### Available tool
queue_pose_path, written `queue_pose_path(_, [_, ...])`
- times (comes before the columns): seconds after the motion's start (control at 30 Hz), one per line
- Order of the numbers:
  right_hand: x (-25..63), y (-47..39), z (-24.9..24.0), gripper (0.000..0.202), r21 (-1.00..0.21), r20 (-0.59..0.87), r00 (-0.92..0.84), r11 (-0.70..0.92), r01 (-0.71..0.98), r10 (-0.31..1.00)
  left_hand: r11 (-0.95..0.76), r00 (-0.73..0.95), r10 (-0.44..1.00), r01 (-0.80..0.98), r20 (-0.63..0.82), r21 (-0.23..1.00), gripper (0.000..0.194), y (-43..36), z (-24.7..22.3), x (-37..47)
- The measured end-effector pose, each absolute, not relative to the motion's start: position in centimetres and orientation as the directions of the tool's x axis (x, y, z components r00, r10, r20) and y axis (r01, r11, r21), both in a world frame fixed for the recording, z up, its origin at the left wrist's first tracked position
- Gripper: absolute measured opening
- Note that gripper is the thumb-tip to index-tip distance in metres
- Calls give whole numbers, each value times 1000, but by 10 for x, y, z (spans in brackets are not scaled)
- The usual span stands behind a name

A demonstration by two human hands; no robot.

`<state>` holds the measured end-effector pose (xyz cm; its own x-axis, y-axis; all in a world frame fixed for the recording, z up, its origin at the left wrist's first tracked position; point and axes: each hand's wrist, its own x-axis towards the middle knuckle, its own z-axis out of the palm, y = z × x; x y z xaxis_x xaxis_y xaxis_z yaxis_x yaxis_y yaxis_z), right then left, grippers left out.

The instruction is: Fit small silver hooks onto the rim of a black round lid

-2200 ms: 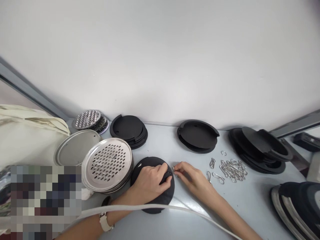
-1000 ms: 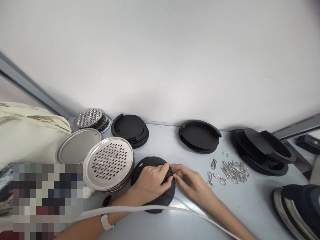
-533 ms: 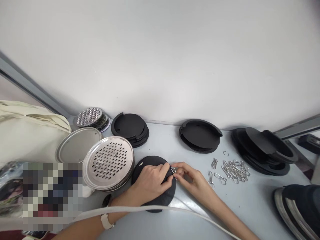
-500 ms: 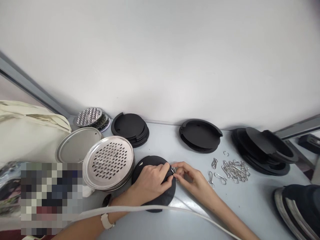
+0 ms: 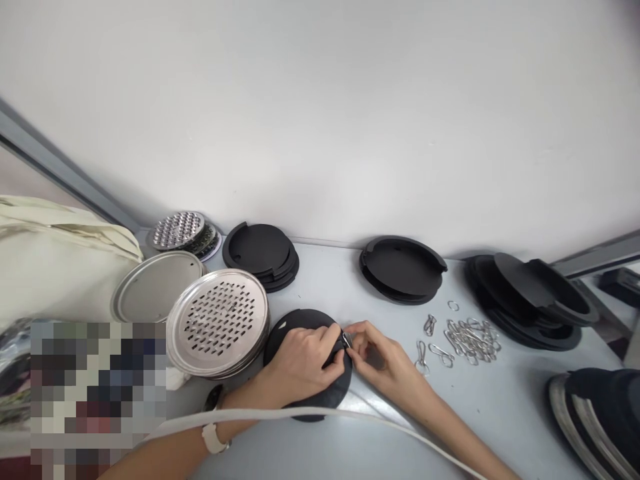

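Note:
A round black plastic disc (image 5: 320, 393) lies on the table in front of me, partly covered by my left hand (image 5: 307, 357). That hand is closed, its thumb and fingers gripping the disc near the right rim. At that rim my right hand (image 5: 383, 353) pinches a small silver wire clip (image 5: 347, 339) between thumb and fingertips. The clip touches the disc's edge; whether it passes through a hole there is hidden by my fingers. Right of my hand lies a pile of similar silver clips (image 5: 470, 340), with several loose ones beside it.
Round metal grater plates (image 5: 225, 320) are stacked at left, beside plain metal discs (image 5: 160, 287) and smaller graters (image 5: 177, 230). Black round parts stand in stacks along the wall (image 5: 260, 250), (image 5: 403, 270), (image 5: 530, 300). A white cord (image 5: 280, 414) crosses in front of my forearms.
The silver clip has turned slightly at the disc's rim between my right fingertips. Both hands stay in nearly the same place, and the view has shifted a little.

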<state>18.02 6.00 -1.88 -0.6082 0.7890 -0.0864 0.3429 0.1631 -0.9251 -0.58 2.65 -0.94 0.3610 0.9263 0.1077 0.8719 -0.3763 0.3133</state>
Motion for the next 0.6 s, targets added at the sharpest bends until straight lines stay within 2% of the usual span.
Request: queue_pose_path(0.6, [176, 53, -22, 21, -895, -147, -606, 157, 418, 781, -378, 364, 926, 872, 103, 312, 8, 26, -10, -6])
